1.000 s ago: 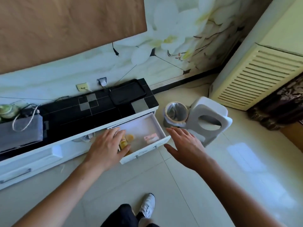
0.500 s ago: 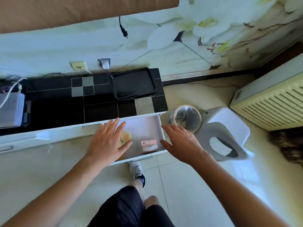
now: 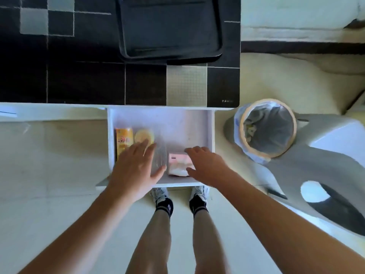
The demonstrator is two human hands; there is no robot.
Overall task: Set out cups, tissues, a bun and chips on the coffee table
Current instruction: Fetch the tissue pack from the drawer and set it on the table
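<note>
The white drawer [image 3: 210, 135] of the low cabinet stands pulled out. Inside, from the left, lie an orange chips pack [image 3: 122, 139], a round yellow bun [image 3: 143, 135], a clear plastic item that may be cups [image 3: 160, 155], and a pink tissue pack [image 3: 177, 165]. My left hand [image 3: 136, 169] hovers flat over the drawer's left half with straight fingers, the tips over the bun and the clear item. My right hand [image 3: 206, 165] reaches over the tissue pack; its fingers curl past the far edge and its thumb presses the near edge.
A black tray [image 3: 169, 28] lies on the black-tiled cabinet top [image 3: 79, 82]. A lined waste bin [image 3: 269, 128] and a tipped white plastic stool [image 3: 325, 171] stand right of the drawer. My feet [image 3: 164, 200] are just under the drawer front on the pale floor.
The view has tilted down and closed in on the drawer. My right hand moved left from the drawer's edge onto the tissue pack. My left hand slid to the right, uncovering the chips pack.
</note>
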